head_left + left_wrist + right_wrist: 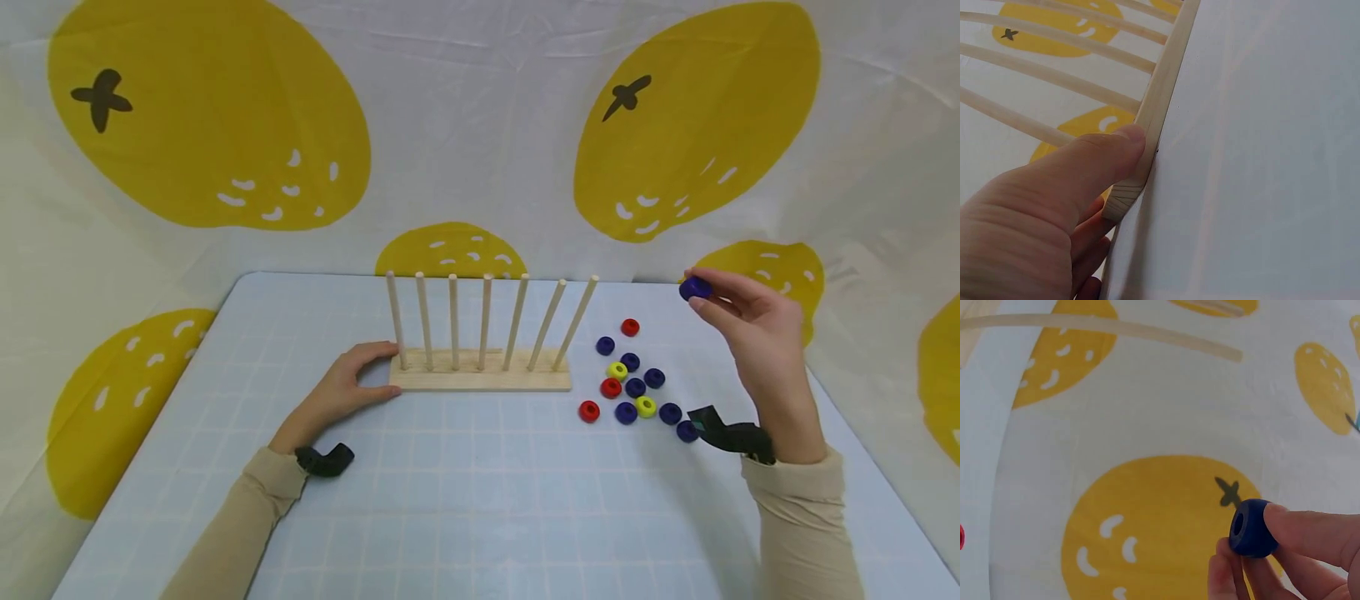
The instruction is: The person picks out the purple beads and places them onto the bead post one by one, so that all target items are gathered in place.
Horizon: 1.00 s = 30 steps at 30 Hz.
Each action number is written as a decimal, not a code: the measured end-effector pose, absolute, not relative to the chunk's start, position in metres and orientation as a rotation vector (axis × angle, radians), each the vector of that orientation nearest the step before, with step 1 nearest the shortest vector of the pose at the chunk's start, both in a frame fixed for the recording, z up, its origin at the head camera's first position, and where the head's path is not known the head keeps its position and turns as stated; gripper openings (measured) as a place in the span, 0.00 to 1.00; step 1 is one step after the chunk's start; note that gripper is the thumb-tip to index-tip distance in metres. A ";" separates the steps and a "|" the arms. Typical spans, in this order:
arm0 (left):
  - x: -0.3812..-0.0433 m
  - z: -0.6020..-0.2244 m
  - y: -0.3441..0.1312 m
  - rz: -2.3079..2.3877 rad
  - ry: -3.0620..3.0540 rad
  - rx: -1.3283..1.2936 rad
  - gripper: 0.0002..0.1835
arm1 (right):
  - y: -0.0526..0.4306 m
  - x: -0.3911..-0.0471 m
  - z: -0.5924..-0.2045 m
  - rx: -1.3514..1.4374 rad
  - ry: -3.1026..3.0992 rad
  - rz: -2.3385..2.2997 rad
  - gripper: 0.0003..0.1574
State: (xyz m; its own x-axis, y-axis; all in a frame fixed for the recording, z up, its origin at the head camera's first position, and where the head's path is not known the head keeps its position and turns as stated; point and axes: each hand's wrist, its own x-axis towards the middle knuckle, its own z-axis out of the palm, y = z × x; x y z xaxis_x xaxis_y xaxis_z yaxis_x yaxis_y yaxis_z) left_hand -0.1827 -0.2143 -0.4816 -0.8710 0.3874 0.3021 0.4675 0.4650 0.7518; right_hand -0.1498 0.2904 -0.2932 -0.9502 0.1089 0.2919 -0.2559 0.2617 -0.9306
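A wooden rack (480,381) with several upright pegs stands at the middle of the table. My left hand (351,383) grips the left end of its base, thumb on the front edge and fingers behind; the left wrist view shows the thumb (1104,153) pressed against the wood. Raised above the table at the right, my right hand (757,333) pinches a blue bead (695,288) between thumb and fingertips. In the right wrist view the hole of that blue bead (1252,528) faces left. The pegs carry no beads.
Loose beads lie to the right of the rack: several blue ones (655,378), three red ones (589,411) and two yellow ones (646,407). A pale checked cloth (465,500) covers the table. Behind hangs a white curtain (472,125) printed with yellow fruit.
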 end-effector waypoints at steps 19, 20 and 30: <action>-0.183 -0.480 -0.214 -1.366 -2.608 -0.779 0.34 | 0.250 -0.148 -0.257 0.264 -2.170 1.728 0.24; -0.183 -0.480 -0.214 -1.368 -2.606 -0.779 0.34 | 0.248 -0.148 -0.255 0.275 -2.168 1.727 0.24; -0.183 -0.480 -0.215 -1.361 -2.584 -0.786 0.33 | 0.225 -0.150 -0.241 0.337 -2.109 1.791 0.22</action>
